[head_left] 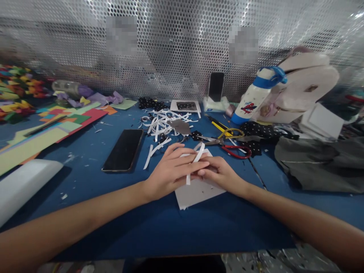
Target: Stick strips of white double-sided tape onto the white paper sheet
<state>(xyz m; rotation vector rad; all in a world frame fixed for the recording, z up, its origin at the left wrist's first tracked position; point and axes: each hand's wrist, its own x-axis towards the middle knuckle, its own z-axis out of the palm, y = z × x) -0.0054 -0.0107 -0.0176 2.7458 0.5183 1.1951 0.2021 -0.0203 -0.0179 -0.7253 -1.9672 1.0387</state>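
Note:
Both hands meet over a white sheet (193,197) on the blue table. A narrow white paper strip (200,152) curls up between the fingers of my left hand (173,170), and its lower end hangs over them. My left fingers are held together round the strip. My right hand (224,176) touches the left fingertips, its thumb and fingers closed together; whatever lies between them is hidden. Just beyond the hands is a pile of white paper strips (159,122) with a grey piece (181,127) on it.
A black phone (123,151) lies left of the hands. Red-handled scissors (236,151), yellow-handled scissors (231,133) and a yellow cutter (220,126) lie beyond the right hand. Coloured papers (42,134) are left; a bottle (251,98), pale bag (301,87) and dark cloth (321,163) are right.

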